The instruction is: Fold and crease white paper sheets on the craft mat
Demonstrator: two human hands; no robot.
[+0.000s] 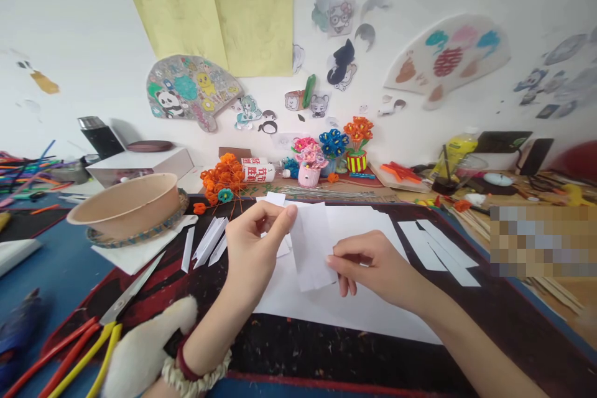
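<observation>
Between my two hands a small white piece of paper (311,249) is held up, tilted, above a large white sheet (373,317) on the dark mat. My left hand (259,249) pinches its upper left edge between thumb and fingers. At its lower right edge, my right hand (368,264) grips with thumb and forefinger. Left of my left hand lie several folded white paper strips (211,241). Flat white paper strips (436,252) rest on the mat to the right. Some smaller white paper bits behind my left hand are partly hidden.
Scissors (125,295) with a red and a yellow handle and pliers-like handles lie at the left, near a white plush object (152,342). A round beige tray (128,199) stands beyond. Fuzzy flower pots (308,165) line the back by the wall. Thin sticks (555,292) lie at right.
</observation>
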